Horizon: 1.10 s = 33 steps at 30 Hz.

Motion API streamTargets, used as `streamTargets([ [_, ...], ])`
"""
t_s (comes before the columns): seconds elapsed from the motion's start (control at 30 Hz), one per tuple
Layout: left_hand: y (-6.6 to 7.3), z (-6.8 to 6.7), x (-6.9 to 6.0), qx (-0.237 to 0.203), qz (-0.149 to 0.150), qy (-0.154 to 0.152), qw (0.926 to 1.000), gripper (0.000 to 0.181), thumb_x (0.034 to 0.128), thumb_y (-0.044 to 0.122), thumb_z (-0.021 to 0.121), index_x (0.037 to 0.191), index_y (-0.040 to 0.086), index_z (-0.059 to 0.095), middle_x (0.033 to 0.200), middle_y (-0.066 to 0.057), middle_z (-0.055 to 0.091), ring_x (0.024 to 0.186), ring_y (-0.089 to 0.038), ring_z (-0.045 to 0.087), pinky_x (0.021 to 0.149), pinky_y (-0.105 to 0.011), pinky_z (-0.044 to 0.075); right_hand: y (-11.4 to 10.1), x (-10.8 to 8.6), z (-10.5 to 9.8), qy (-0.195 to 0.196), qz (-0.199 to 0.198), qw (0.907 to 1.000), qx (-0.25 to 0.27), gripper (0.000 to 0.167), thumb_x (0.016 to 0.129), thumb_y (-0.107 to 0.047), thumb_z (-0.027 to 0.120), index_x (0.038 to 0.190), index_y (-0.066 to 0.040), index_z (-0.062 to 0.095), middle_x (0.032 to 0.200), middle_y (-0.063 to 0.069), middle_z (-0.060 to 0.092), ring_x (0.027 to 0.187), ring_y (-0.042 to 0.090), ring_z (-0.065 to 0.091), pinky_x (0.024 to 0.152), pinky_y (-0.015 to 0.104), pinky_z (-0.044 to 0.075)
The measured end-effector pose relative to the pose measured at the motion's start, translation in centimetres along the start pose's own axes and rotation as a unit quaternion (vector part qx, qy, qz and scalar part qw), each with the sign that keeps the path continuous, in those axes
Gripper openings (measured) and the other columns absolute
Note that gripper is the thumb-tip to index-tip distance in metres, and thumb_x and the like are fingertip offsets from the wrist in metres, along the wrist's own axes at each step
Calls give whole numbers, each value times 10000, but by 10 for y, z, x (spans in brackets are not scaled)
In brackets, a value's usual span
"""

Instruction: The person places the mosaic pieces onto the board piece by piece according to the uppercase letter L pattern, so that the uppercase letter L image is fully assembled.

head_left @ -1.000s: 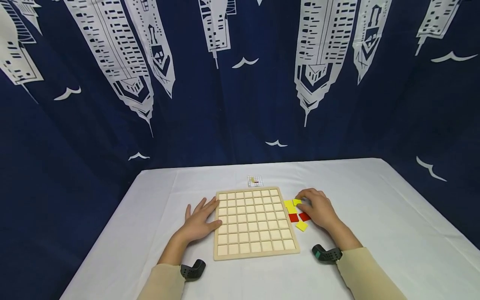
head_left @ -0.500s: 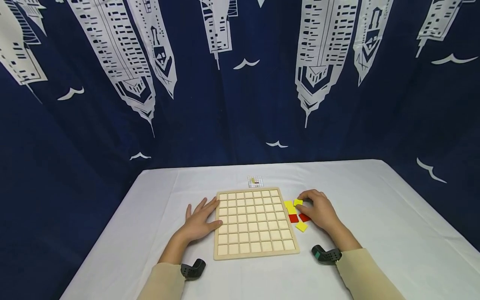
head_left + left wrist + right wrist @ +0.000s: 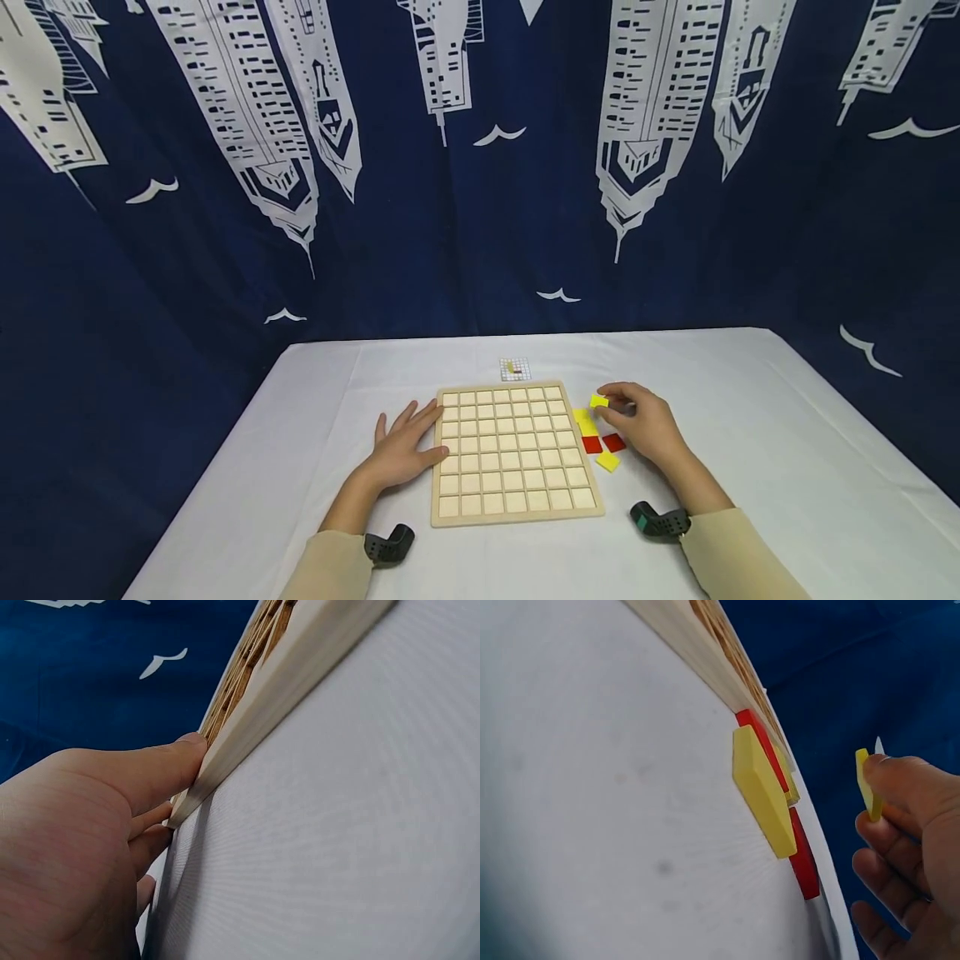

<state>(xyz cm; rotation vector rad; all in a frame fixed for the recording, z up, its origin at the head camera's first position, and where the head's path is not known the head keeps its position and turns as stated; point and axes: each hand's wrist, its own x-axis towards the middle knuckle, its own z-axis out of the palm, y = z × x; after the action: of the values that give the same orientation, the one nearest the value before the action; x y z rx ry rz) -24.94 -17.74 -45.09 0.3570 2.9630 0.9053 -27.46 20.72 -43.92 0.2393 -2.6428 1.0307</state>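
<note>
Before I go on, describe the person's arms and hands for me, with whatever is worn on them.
The left sleeve and right sleeve are plain beige, stopping short of the hands. The left hand and right hand wear no gloves. At each cuff sits a black, bent device, left and right; the right one bears a green patch. No cables show.

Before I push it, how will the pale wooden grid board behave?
The pale wooden grid board is probably stiff: its rim looks straight. Lying flat, it seems unlikely to tip. It might drag the creased white tablecloth.
</note>
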Motion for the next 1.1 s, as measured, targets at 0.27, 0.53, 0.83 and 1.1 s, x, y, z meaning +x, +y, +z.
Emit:
streamTargets([
  [0.27, 1, 0, 0, 68, 3, 63, 10000, 728, 912, 340, 686, 1548, 155, 385, 1657, -16, 290, 1570, -327, 121, 1205, -645, -133, -18, 8, -2, -454, -353, 9981, 238, 224, 879, -163, 769, 1095, -124, 723, 1039, 36, 702, 917, 196, 593, 835, 380, 543],
  [0.53, 1, 1, 1, 83, -3, -44, 10000, 728, 918, 355, 676, 1552, 159, 378, 1662, -15, 280, 1571, -330, 112, 1202, -650, -137, -43, 24, 4, -750, -481, 9959, 148, 228, 867, -178, 781, 1083, -129, 726, 1024, 41, 674, 870, 191, 564, 713, 253, 471],
  [0.83, 0, -1, 0, 85, 6, -94, 9999, 730, 925, 373, 666, 1556, 157, 369, 1665, -5, 272, 1573, -325, 104, 1202, -646, -142, -67, 39, 26, -1107, -565, 9913, 439, 239, 867, -203, 784, 1083, -115, 733, 1034, 58, 672, 841, 175, 576, 727, 280, 490],
  [1.1, 2, -1, -1, 86, -35, -94, 9999, 734, 926, 372, 663, 1560, 160, 360, 1666, -7, 268, 1574, -323, 101, 1205, -642, -144, -86, 44, 50, -1421, -737, 9850, 649, 235, 881, -181, 767, 1098, -101, 727, 1052, 76, 668, 857, 175, 575, 787, 305, 509],
])
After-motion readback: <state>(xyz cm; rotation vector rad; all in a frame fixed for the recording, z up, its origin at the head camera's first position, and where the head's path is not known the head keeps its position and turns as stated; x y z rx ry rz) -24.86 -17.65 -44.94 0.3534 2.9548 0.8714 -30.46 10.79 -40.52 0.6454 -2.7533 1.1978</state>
